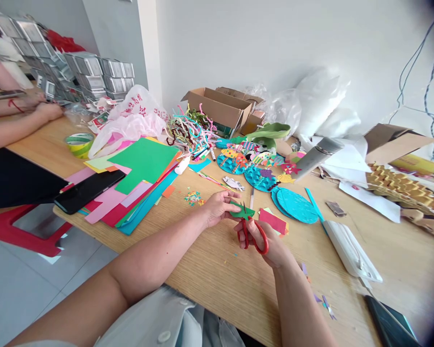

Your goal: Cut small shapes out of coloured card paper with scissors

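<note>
My left hand pinches a small piece of green paper above the wooden table. In my right hand is a pair of red-handled scissors, my thumb and fingers through the loops. Their blades reach over the green paper, and I cannot tell whether they are cutting into it. Just beyond lies a stack of red and orange paper pieces. A white paper fish rests past my left fingers. To the left of that hand is a scatter of tiny paper bits.
Coloured paper sheets and a black phone lie at left. Blue ovals, a metal flask and a white power strip are at right. Pipe cleaners and cardboard boxes stand behind. Another person's hands are far left.
</note>
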Demonstrator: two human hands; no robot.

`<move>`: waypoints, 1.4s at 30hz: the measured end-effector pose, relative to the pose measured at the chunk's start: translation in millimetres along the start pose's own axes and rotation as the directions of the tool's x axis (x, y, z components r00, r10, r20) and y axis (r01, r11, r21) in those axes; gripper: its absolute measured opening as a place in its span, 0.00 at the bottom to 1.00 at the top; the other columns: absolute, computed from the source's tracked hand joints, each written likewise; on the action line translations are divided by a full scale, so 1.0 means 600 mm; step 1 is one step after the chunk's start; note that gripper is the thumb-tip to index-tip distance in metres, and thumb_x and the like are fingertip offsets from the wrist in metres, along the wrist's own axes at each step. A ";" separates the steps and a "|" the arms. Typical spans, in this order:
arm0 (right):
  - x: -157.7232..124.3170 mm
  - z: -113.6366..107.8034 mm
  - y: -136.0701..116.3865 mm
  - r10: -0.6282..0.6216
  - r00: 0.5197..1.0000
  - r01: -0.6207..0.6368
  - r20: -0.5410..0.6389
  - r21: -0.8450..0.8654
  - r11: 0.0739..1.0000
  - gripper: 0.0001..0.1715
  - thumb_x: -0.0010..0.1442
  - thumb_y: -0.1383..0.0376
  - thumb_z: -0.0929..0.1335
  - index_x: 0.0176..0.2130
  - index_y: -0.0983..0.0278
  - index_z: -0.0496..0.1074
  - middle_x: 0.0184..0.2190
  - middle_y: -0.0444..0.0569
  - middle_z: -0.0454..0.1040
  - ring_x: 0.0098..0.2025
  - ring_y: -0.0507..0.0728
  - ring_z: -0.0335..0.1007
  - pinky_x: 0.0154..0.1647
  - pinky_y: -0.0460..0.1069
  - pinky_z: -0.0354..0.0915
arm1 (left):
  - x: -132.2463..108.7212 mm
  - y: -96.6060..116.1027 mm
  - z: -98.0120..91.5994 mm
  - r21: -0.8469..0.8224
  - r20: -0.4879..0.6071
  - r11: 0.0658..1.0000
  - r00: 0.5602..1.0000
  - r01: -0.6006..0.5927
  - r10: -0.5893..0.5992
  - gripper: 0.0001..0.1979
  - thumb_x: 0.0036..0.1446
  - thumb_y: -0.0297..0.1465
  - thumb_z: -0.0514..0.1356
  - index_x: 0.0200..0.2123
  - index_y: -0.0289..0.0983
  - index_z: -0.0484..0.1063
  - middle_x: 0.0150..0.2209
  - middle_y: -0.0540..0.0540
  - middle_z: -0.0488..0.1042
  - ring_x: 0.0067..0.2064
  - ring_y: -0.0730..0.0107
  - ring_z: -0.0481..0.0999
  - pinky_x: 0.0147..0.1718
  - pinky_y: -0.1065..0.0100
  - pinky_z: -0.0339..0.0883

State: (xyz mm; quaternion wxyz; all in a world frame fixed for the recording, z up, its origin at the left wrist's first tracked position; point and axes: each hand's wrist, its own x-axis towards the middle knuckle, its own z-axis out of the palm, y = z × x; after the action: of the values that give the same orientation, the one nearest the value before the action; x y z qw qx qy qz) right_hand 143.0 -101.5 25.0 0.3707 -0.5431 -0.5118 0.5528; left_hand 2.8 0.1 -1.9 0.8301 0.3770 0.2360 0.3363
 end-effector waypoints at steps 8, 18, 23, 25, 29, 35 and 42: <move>0.002 0.003 -0.006 0.015 1.000 -0.015 -0.016 -0.033 0.999 0.28 0.57 0.44 0.62 0.32 0.66 0.69 0.21 0.46 0.68 0.21 0.53 0.65 0.22 0.47 0.58 | -0.003 0.004 0.004 0.082 -0.024 0.997 1.000 -0.001 0.003 0.21 0.39 0.22 0.65 0.41 0.33 0.67 0.29 0.50 0.69 0.29 0.72 0.74 0.29 0.66 0.70; 0.001 0.001 -0.002 0.003 1.000 -0.003 -0.011 -0.047 0.999 0.27 0.58 0.45 0.62 0.32 0.67 0.70 0.20 0.46 0.69 0.22 0.53 0.65 0.23 0.47 0.58 | -0.001 0.002 0.000 0.058 -0.031 0.998 0.999 0.012 -0.010 0.22 0.39 0.22 0.66 0.41 0.33 0.67 0.31 0.48 0.71 0.30 0.72 0.74 0.29 0.71 0.67; 0.001 0.000 0.000 0.000 1.000 -0.002 -0.025 -0.072 0.997 0.27 0.59 0.45 0.62 0.33 0.67 0.70 0.21 0.45 0.69 0.21 0.52 0.65 0.22 0.47 0.58 | 0.000 0.002 0.001 0.051 -0.047 0.999 0.999 0.016 -0.014 0.22 0.40 0.23 0.67 0.41 0.33 0.67 0.33 0.46 0.72 0.32 0.71 0.75 0.29 0.71 0.66; 0.002 0.001 0.000 0.002 1.000 -0.004 -0.031 -0.080 0.997 0.27 0.59 0.45 0.62 0.32 0.67 0.70 0.20 0.45 0.68 0.20 0.52 0.65 0.21 0.47 0.57 | -0.001 0.003 0.001 0.052 -0.041 0.998 0.999 0.018 -0.016 0.22 0.40 0.23 0.67 0.41 0.33 0.67 0.32 0.46 0.72 0.31 0.71 0.75 0.28 0.71 0.67; 0.002 0.000 0.001 0.007 0.999 -0.010 -0.045 -0.078 0.997 0.27 0.58 0.45 0.62 0.32 0.67 0.71 0.19 0.44 0.67 0.19 0.52 0.64 0.20 0.46 0.56 | -0.003 0.004 0.002 0.056 -0.023 0.998 1.000 0.018 -0.017 0.25 0.38 0.24 0.68 0.42 0.33 0.66 0.30 0.47 0.72 0.30 0.70 0.75 0.28 0.69 0.68; 0.003 -0.001 0.002 0.001 0.999 -0.005 -0.049 -0.089 0.996 0.27 0.59 0.45 0.62 0.31 0.66 0.71 0.18 0.44 0.67 0.18 0.51 0.63 0.20 0.46 0.56 | -0.002 0.003 0.001 0.056 -0.039 0.998 0.999 0.004 -0.002 0.23 0.39 0.24 0.67 0.41 0.34 0.67 0.27 0.50 0.70 0.28 0.73 0.73 0.29 0.68 0.68; 0.002 0.000 0.001 0.005 0.999 -0.008 -0.039 -0.073 0.997 0.27 0.58 0.45 0.62 0.31 0.66 0.71 0.18 0.44 0.67 0.18 0.52 0.64 0.19 0.47 0.55 | -0.002 0.003 0.001 0.085 -0.036 0.996 0.999 -0.002 0.005 0.24 0.38 0.24 0.68 0.42 0.34 0.68 0.27 0.51 0.70 0.29 0.74 0.73 0.32 0.70 0.66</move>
State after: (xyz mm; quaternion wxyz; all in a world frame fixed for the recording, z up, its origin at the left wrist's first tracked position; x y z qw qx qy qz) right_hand 142.9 -100.6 24.2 0.3589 -0.5686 -0.5226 0.5242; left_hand 1.8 -0.1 -0.1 0.8084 0.4061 0.2643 0.3342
